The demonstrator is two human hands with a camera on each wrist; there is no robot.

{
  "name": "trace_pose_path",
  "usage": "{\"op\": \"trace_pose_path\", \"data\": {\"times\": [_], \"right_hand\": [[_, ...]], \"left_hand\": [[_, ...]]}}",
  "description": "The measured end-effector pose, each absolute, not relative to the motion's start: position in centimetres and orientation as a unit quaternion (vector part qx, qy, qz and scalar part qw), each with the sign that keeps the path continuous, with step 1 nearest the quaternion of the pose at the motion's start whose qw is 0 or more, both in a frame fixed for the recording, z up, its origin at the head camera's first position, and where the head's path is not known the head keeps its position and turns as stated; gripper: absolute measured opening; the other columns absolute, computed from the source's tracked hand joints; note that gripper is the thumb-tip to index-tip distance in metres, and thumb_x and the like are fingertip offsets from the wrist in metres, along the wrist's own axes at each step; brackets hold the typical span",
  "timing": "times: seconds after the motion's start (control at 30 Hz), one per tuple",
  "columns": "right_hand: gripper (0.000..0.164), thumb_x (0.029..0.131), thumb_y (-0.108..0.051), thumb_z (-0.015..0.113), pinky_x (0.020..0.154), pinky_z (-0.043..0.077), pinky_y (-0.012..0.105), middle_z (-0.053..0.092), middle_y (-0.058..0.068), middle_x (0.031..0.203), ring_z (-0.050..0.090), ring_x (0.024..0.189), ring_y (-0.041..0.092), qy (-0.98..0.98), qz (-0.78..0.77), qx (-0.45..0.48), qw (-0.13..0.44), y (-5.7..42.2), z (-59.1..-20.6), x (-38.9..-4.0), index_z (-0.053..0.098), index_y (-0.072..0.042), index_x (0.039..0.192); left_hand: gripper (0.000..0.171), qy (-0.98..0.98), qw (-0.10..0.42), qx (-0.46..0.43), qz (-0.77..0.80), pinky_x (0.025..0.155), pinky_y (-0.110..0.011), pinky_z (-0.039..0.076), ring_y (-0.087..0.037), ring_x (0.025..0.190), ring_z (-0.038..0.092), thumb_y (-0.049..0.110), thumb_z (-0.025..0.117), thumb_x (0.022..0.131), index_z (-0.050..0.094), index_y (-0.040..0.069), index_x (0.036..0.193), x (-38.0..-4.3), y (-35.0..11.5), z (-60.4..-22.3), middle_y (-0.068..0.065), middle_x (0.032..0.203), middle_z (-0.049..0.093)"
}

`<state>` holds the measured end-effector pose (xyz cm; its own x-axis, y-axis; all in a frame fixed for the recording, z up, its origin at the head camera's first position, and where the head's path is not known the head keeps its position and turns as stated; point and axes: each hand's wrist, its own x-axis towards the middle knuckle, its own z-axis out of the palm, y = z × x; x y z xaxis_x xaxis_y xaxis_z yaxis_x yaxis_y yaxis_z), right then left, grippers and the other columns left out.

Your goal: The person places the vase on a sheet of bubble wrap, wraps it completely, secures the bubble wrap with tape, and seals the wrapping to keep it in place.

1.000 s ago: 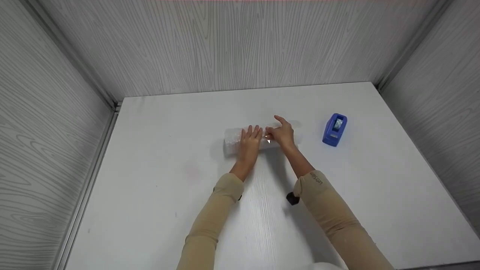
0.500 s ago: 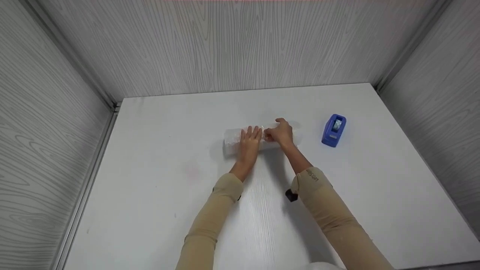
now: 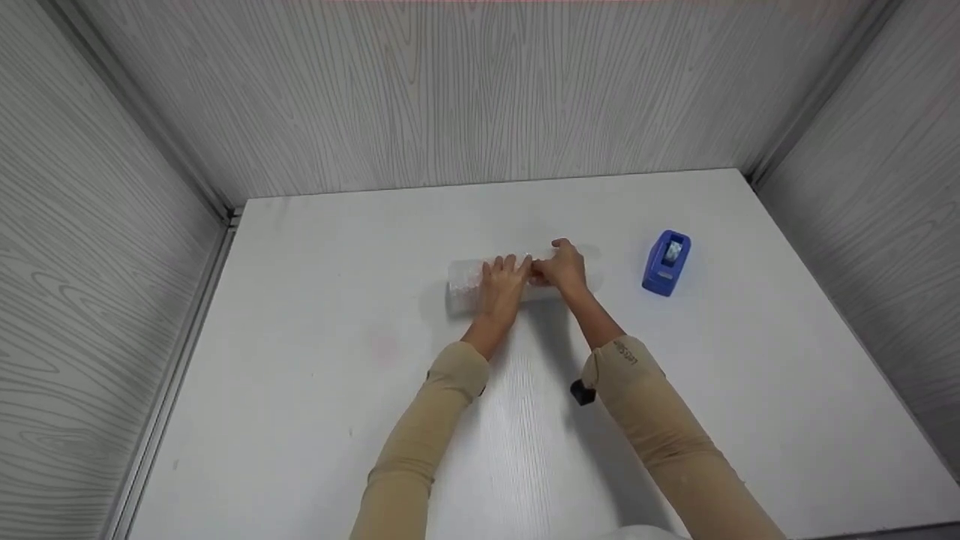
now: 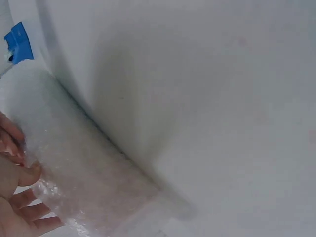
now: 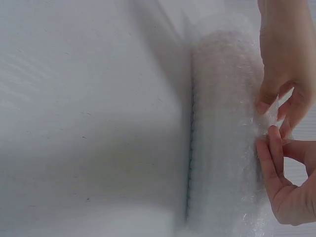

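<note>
A bubble-wrap roll point(image 3: 465, 281) lies across the middle of the white table in the head view. My left hand point(image 3: 501, 289) rests on it with fingers spread. In the left wrist view, the left thumb touches the bubble wrap near the loose edge. To the right, my right hand point(image 3: 566, 270) bends over the roll, thumb and fingertips pinched together. What it pinches is mostly hidden; it looks like a piece of clear tape. In the right wrist view, the right hand's fingertips lie against the wrap, with the left index fingertip close by them.
A blue tape dispenser point(image 3: 665, 262) stands on the table point(image 3: 300, 375), right of the roll. Grey wood-grain panels point(image 3: 465, 90) rise behind the table and along both sides.
The left index finger has shifted right toward the right hand's fingertips. My right hand has lowered slightly, and its raised index finger has bent down. The roll stays in place.
</note>
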<state>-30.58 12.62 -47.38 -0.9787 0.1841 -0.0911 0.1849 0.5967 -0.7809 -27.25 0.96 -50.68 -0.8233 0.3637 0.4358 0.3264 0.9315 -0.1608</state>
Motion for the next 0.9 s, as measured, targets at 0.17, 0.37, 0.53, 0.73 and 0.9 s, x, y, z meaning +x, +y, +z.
{"op": "trace_pose_path", "data": {"times": [0.17, 0.37, 0.53, 0.73, 0.9], "right_hand": [[0.058, 0.081, -0.013, 0.069, 0.094, 0.039, 0.035, 0.048, 0.023, 0.128, 0.047, 0.116, 0.031, 0.896, -0.434, 0.094, 0.003, 12.8, -47.5, -30.4, 0.044, 0.007, 0.129], [0.065, 0.082, -0.015, 0.068, 0.093, 0.041, 0.035, 0.042, 0.024, 0.133, 0.047, 0.116, 0.03, 0.887, -0.453, 0.087, 0.019, 12.9, -47.5, -30.0, 0.036, 0.008, 0.134], [0.07, 0.082, -0.014, 0.067, 0.09, 0.043, 0.036, 0.039, 0.027, 0.134, 0.048, 0.114, 0.031, 0.877, -0.471, 0.086, 0.036, 13.2, -47.2, -29.7, 0.03, 0.007, 0.138], [0.074, 0.079, -0.008, 0.067, 0.078, 0.05, 0.031, 0.045, 0.029, 0.127, 0.061, 0.093, 0.027, 0.852, -0.512, 0.09, 0.071, 13.3, -46.7, -29.2, 0.026, 0.006, 0.139], [0.071, 0.081, -0.006, 0.065, 0.064, 0.053, 0.025, 0.06, 0.025, 0.105, 0.065, 0.066, 0.018, 0.826, -0.55, 0.099, 0.074, 13.3, -46.8, -28.7, 0.026, 0.006, 0.139]], "left_hand": [[0.041, -0.968, 0.187, -0.169, 0.024, 0.083, -0.038, 0.045, -0.022, 0.096, 0.054, 0.007, 0.061, 0.084, 0.058, 0.019, 0.123, -27.2, 1.4, -50.0, -0.004, 0.106, 0.057], [0.042, -0.972, 0.165, -0.165, 0.032, 0.085, -0.037, 0.044, -0.021, 0.098, 0.053, 0.007, 0.061, 0.085, 0.058, 0.019, 0.125, -27.2, 1.5, -49.9, -0.002, 0.108, 0.056], [0.042, -0.971, 0.169, -0.166, 0.021, 0.085, -0.035, 0.043, -0.02, 0.098, 0.052, 0.008, 0.062, 0.084, 0.058, 0.02, 0.125, -27.2, 1.7, -50.0, -0.002, 0.108, 0.055], [0.044, -0.969, 0.182, -0.166, 0.009, 0.085, -0.036, 0.045, -0.02, 0.095, 0.054, 0.006, 0.065, 0.081, 0.06, 0.02, 0.123, -27.1, 1.5, -50.0, -0.002, 0.105, 0.057], [0.044, -0.97, 0.174, -0.171, 0.001, 0.085, -0.038, 0.045, -0.022, 0.096, 0.054, 0.004, 0.065, 0.081, 0.06, 0.017, 0.123, -27.3, 1.4, -50.0, -0.004, 0.107, 0.057]]}}
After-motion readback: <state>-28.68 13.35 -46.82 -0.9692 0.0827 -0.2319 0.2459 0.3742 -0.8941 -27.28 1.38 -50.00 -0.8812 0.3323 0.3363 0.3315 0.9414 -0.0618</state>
